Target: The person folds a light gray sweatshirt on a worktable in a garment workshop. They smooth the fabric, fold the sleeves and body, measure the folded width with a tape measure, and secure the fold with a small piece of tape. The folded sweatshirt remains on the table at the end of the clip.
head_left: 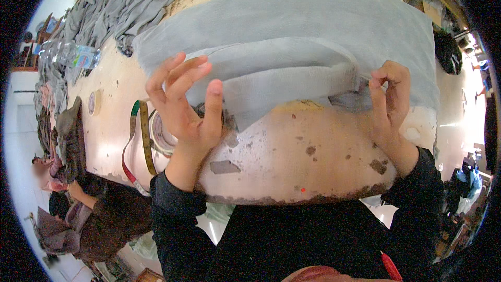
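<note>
My left hand (185, 107) is raised over the near left part of the table, its fingers spread and nothing in them. Grey cloth (292, 21) lies spread across the table, with a folded band (287, 86) along its near side between my hands. At that band's right end, my right hand (390, 96) is closed, thumb and index fingertips brought together. Whether cloth is caught in that pinch I cannot make out. Beside my left wrist are a roll of tape (163, 134) and a tape measure (145, 138), partly looped.
A crumpled heap of grey cloth (125, 5) covers the far left, near a clear plastic bottle (78, 56). Another tape roll (94, 103) sits at the left. A grey scrap (224, 167) lies near the table's front edge. Another person (115, 219) is at the left.
</note>
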A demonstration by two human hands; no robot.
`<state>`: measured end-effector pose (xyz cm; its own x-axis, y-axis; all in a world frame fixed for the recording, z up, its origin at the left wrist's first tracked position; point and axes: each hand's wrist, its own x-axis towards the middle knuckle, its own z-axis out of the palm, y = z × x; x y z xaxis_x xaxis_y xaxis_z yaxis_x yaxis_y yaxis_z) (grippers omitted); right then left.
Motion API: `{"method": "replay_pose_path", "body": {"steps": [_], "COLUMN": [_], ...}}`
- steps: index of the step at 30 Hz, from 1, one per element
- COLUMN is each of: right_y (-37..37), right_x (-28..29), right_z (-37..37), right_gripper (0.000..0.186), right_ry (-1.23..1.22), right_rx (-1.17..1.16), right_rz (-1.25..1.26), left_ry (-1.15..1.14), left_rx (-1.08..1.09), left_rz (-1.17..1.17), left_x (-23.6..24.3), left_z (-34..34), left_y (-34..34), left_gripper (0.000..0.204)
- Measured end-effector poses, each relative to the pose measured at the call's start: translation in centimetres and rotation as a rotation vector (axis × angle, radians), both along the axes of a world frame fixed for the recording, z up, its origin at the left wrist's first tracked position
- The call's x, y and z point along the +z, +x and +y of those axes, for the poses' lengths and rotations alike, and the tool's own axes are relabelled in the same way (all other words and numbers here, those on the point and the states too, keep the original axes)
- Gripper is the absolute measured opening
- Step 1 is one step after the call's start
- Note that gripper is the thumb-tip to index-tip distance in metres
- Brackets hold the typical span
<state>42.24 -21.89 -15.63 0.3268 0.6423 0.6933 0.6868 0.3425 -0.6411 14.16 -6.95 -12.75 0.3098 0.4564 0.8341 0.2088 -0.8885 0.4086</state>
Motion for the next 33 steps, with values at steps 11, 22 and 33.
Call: {"method": "replay_pose_path", "body": {"steps": [11, 22, 33], "right_y": [0.7, -1.3, -18.7], "right_x": [-0.2, 1.3, 6.3], "right_z": [0.2, 0.0, 6.1], "right_gripper": [0.008, 0.005, 0.025], "right_ry": [0.12, 0.143, -0.21], "right_rx": [-0.065, 0.092, 0.72], "right_rz": [0.071, 0.059, -0.176], "left_ry": [-0.39, -0.532, -1.064], "left_rx": [0.34, 0.501, -0.085], "left_rz": [0.295, 0.273, -0.505], "left_x": [5.4, -2.4, 0.0], "left_z": [-10.2, -6.5, -5.5], "left_y": [-10.9, -14.1, -12.6], "left_gripper": [0.027, 0.018, 0.027]}}
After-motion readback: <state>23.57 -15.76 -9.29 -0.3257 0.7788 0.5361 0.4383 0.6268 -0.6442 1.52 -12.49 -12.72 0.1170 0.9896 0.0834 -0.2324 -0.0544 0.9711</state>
